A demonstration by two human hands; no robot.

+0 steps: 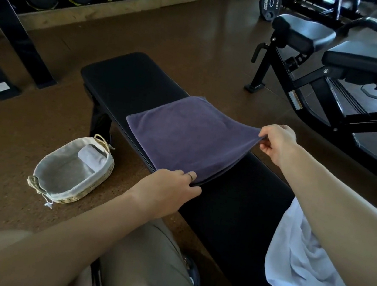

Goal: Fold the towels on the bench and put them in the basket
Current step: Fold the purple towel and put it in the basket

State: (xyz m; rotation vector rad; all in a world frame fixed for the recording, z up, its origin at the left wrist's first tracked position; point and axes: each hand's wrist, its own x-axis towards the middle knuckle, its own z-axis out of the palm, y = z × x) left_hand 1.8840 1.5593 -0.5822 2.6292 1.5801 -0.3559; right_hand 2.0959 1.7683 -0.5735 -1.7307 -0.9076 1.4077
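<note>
Purple towel [191,136]: folded in two, lying across the middle of the black bench [128,77], its near-right corner lifted.
My left hand [168,190]: fingers curled, pinching the towel's near corner at the bench's left edge.
My right hand [277,141]: thumb and fingers pinch the raised corner over the right edge.
White towel [310,271]: heaped loose on the bench's near end.
Basket [71,172]: on the floor left of the bench, a folded pale towel [92,156] inside.
Writing: weight plate [269,4] reads "10KG".
</note>
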